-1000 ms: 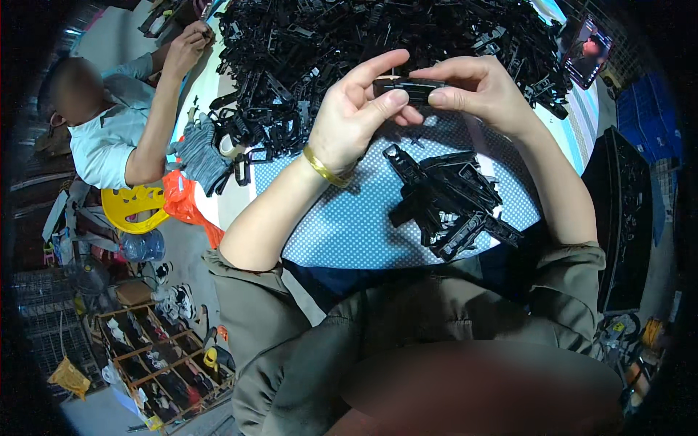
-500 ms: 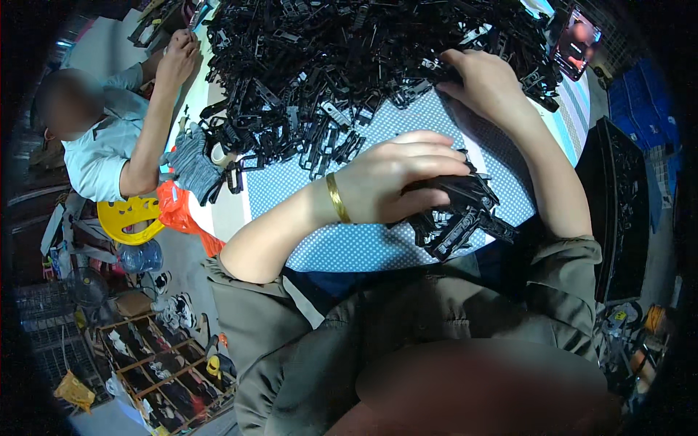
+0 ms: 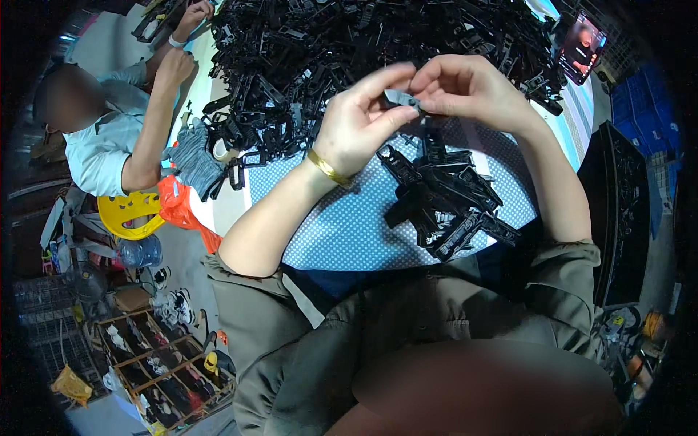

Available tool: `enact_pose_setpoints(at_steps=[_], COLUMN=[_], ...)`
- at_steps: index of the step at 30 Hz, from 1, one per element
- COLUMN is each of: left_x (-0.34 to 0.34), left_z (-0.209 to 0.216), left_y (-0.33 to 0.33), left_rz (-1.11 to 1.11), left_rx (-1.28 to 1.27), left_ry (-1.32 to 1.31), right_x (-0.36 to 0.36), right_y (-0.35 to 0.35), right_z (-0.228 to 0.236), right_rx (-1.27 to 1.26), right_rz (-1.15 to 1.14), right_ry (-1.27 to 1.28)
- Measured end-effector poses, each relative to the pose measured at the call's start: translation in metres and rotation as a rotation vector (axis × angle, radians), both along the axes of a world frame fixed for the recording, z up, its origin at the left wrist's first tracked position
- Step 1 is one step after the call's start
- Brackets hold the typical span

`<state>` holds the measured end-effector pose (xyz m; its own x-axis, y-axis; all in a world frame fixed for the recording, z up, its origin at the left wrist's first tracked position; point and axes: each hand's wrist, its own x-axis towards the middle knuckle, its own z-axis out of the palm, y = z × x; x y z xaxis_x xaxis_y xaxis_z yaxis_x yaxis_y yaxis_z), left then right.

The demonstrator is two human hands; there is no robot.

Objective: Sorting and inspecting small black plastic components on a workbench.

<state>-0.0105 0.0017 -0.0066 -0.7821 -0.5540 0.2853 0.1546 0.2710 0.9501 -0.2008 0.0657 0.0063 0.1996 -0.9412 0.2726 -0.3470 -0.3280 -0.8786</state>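
Narrow, dark grey plastic part [image 3: 398, 97] was raised above the bench [image 3: 578, 120], held between the thumb and fingers of the bare left grip [image 3: 352, 131], which was closed on it. The bare right grip [image 3: 474, 91] was just beside it, its bent fingers and thumb at the right end of the part; whether they pinched it, I could not tell. A shiny gold-coloured bracelet [image 3: 329, 168] circled the wrist below the left grip.

Beyond both grips, a broad heap of black plastic parts [image 3: 305, 43] covered the far side of the bench. Nearer to the body than the grips, a smaller cluster of long black plastic pieces [image 3: 454, 192] lay across a blue cloth with white dots [image 3: 338, 236].

To the right of the right grip, past the heap, a black-framed phone [image 3: 582, 47] stood tilted with its screen lit, showing a figure in dark clothing; pale marks across the screen were too small to read.

Well to the left of the left grip lay a grey knitted glove [image 3: 195, 161], with a white roll [image 3: 222, 150] just beside it and an orange-red plastic bag [image 3: 176, 205] near it; pale marking on the bag was too blurred to read. Farther left, a co-worker in a light blue shirt [image 3: 102, 156] sat at the bench's edge.
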Motion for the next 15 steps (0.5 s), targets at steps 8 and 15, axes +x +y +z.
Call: enact_pose_setpoints(at_steps=[8, 15], left_x=[-0.001, -0.002], left_z=[0.007, 0.002], left_y=[-0.002, -0.005], left_rz=[0.167, 0.187], left_rx=[0.349, 0.339], left_ry=[-0.028, -0.027], right_x=[-0.024, -0.022], right_y=[-0.005, -0.008], right_z=[-0.006, -0.007], right_rx=[-0.109, -0.170], right_rz=[-0.574, -0.568], right_ry=[0.768, 0.540])
